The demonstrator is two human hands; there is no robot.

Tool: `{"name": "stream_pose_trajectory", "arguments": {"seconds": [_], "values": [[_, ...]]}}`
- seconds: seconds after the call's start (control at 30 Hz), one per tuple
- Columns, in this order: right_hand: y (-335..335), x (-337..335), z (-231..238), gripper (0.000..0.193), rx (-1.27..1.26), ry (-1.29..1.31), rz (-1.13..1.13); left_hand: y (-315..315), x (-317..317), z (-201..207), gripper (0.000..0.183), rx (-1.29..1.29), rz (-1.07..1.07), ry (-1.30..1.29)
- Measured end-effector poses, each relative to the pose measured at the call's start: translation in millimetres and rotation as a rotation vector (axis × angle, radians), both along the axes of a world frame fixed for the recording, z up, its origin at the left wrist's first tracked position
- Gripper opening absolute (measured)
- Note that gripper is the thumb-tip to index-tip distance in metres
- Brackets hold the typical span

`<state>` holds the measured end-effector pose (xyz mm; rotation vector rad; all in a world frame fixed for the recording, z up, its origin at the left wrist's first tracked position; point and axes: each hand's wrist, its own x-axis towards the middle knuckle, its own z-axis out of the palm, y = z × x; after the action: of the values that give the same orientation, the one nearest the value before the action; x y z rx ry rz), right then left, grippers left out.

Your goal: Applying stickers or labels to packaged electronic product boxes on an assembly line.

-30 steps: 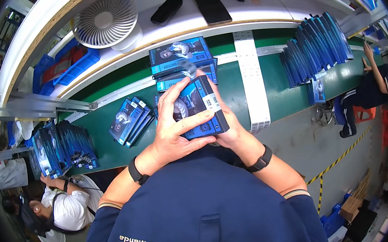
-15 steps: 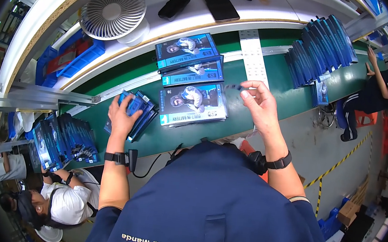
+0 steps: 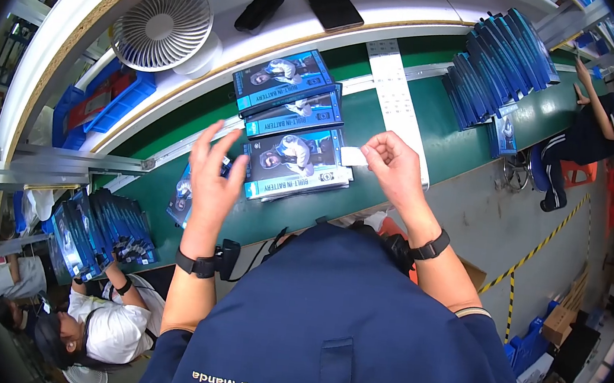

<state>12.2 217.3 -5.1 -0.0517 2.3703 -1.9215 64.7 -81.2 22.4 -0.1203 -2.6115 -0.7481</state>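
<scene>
Overhead, we see the right hand (image 3: 393, 165) pinching a small white slip (image 3: 353, 156) between thumb and fingertips, just at the right edge of the nearest blue box (image 3: 295, 162), which lies flat on the green conveyor belt (image 3: 419, 121). Our left hand (image 3: 212, 178) hovers open, fingers spread and holding nothing, above the box's left end. Two more blue boxes (image 3: 285, 78) lie beyond it, overlapping toward a white desk fan (image 3: 161, 25). A fanned row of blue boxes (image 3: 504, 63) stands on the belt to the right, near a seated co-worker (image 3: 598, 128).
</scene>
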Motion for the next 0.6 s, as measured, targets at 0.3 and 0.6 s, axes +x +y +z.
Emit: {"name": "stream_pose_trajectory", "arguments": {"seconds": [0.3, 0.6], "values": [[-8, -7, 5, 0.007, 0.086, 0.046, 0.063, 64, -13, 9, 0.050, -0.008, -0.384, -0.154], [-8, -8, 5, 0.006, 0.130, 0.043, 0.078, 76, -19, 3, 0.056, -0.068, -0.448, -0.218]]}}
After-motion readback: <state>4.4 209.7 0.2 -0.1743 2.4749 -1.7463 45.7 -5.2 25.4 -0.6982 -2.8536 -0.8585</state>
